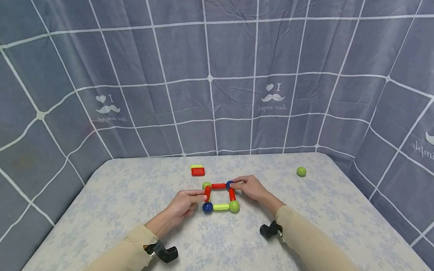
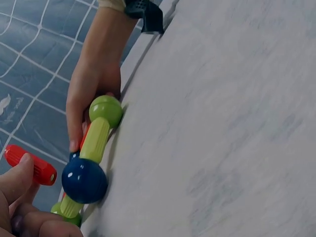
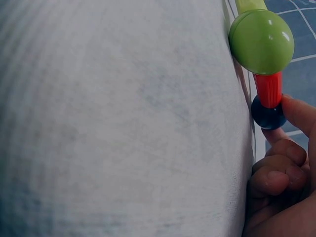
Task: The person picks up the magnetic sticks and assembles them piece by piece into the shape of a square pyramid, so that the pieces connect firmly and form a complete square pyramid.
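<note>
Head view: square frame (image 1: 221,207) of plastic rods and balls, red, yellow-green, blue, on pale mottled tabletop (image 1: 130,182). Left hand (image 1: 184,203) pinches ridged red plastic rod (image 2: 41,168) above frame's left side. Right hand (image 1: 253,187), fingers curled, pinches frame's far-right blue ball (image 3: 269,117). Beyond frame: second red rod (image 1: 198,172), yellow-green rod (image 1: 197,166). Well right of frame: loose green ball (image 1: 301,171).

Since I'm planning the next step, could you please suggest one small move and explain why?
Perhaps lower the red rod onto the nearer blue ball: the left hand pinches it apart from the square frame, whose four sides already appear filled.
</note>
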`<state>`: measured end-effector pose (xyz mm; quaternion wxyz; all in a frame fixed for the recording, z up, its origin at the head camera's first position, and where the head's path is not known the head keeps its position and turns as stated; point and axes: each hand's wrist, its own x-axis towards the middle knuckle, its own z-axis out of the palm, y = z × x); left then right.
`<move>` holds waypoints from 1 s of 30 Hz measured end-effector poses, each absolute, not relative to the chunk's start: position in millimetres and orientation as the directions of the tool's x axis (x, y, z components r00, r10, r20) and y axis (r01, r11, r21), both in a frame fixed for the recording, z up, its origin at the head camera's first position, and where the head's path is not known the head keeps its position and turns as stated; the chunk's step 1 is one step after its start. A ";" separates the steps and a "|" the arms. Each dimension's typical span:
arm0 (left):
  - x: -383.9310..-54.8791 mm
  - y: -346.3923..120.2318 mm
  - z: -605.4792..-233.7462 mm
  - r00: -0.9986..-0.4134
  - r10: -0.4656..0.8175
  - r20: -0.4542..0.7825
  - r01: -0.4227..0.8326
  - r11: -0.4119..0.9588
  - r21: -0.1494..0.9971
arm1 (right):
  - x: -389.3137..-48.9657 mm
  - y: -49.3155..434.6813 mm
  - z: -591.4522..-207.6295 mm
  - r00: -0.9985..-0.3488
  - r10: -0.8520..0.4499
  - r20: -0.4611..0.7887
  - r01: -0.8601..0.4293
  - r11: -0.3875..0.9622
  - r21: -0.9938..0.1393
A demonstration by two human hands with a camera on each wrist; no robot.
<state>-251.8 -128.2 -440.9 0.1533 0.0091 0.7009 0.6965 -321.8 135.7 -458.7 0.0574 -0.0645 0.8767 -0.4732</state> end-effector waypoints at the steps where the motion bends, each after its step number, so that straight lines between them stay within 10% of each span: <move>1: -250.3 -127.2 -441.1 -0.953 0.227 -0.202 -0.202 0.025 0.979 | -322.3 135.8 -458.9 -0.985 -0.168 -0.039 -0.059 0.542 -0.838; 30: -238.0 -118.4 -451.0 -0.980 0.092 -0.178 -0.160 0.173 0.972 | -321.4 137.5 -460.4 -0.983 -0.178 -0.045 -0.061 0.544 -0.837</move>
